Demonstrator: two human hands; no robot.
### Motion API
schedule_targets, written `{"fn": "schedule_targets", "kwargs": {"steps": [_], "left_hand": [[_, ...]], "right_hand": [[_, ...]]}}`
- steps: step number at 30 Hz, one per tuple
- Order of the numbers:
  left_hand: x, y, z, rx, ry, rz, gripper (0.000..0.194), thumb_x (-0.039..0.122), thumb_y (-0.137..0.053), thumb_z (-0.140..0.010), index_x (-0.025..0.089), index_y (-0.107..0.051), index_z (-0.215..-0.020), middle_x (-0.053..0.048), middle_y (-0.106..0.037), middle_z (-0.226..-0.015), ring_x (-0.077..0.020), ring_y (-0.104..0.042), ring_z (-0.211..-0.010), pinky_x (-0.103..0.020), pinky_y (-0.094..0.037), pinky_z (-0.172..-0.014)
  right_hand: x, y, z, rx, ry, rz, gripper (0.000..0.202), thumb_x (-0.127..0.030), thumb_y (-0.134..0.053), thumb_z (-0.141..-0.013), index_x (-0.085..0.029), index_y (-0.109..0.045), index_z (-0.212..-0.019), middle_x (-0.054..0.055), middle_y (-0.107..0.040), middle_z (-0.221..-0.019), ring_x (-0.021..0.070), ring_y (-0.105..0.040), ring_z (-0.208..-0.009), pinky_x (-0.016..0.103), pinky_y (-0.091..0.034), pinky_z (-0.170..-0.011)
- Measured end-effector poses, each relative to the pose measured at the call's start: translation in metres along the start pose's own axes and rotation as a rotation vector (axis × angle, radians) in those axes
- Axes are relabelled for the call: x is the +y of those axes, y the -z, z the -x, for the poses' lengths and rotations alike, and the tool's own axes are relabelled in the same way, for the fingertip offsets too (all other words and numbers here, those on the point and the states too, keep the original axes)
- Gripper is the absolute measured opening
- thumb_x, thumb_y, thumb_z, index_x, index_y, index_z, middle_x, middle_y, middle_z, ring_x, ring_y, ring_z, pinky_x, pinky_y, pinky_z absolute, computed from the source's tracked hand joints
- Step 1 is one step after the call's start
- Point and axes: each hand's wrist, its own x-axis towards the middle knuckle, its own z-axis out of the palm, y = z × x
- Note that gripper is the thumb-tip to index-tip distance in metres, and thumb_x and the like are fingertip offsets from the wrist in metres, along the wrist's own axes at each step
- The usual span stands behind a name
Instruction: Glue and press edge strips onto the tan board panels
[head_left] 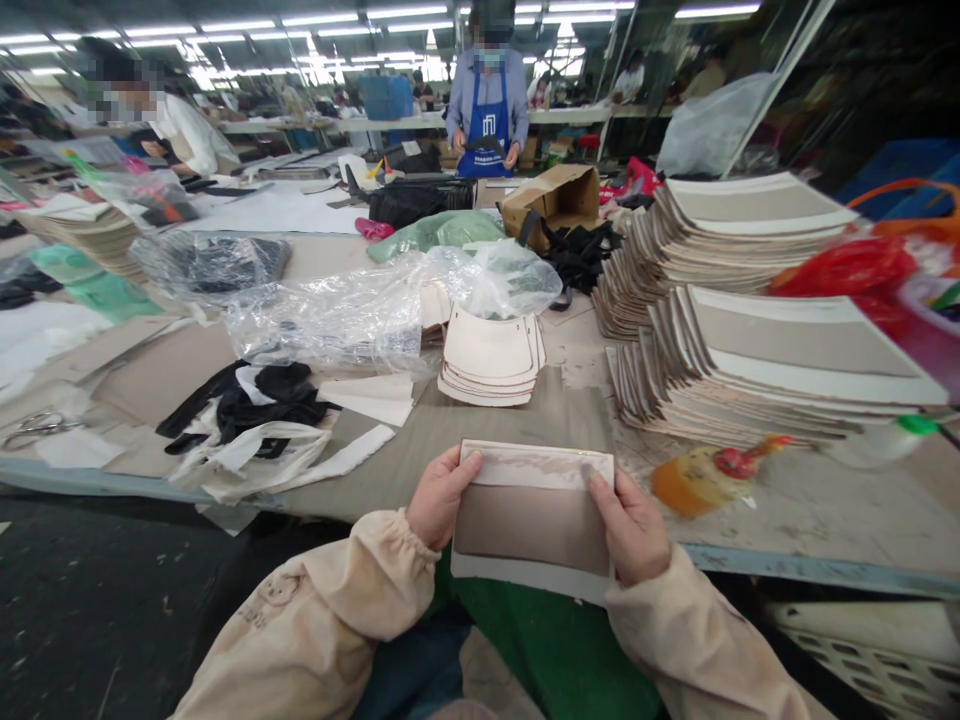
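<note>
A rectangular panel (534,525), white along its top and bottom with a grey-brown band between, is held over the near table edge. My left hand (442,495) grips its upper left corner, thumb on top. At the upper right side my right hand (630,520) pinches it, thumb on the white strip. A glossy smear shows on that strip. Beyond the panel lies a small stack of white curved pieces (491,355). To the right, an orange-filled bottle (701,480) with a red nozzle lies on the table.
Tall stacks of similar panels (810,340) stand at the right, beside a green-capped bottle (885,440). Clear plastic bags (330,315), black and white scraps (255,410) and scissors (37,428) lie left. A person in a blue apron (489,110) stands across the table.
</note>
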Motion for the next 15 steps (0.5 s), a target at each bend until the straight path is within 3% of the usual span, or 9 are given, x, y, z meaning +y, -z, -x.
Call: {"fn": "schedule_targets", "kwargs": {"steps": [7, 15], "left_hand": [[-0.0013, 0.0018, -0.0013, 0.025, -0.045, -0.045, 0.032, 0.038, -0.072, -0.072, 0.015, -0.065, -0.093, -0.005, -0.070, -0.081, -0.0166, -0.064, -0.070, -0.027, -0.048, -0.069], [-0.0017, 0.0014, -0.0026, 0.065, -0.058, -0.071, 0.033, 0.038, -0.072, -0.071, 0.015, -0.065, -0.094, -0.004, -0.070, -0.082, -0.0157, -0.063, -0.073, -0.026, -0.048, -0.072]], "right_hand": [[0.0015, 0.0004, 0.0028, 0.012, 0.179, 0.297, 0.045, -0.045, -0.047, -0.088, -0.018, -0.053, -0.123, 0.010, -0.065, -0.111, 0.0266, -0.058, -0.105, 0.036, -0.049, -0.083], [0.0092, -0.0063, 0.0025, -0.021, 0.268, 0.392, 0.061, -0.044, -0.042, -0.090, -0.011, -0.030, -0.140, 0.016, -0.043, -0.139, 0.0277, -0.041, -0.127, 0.043, -0.039, -0.102]]}}
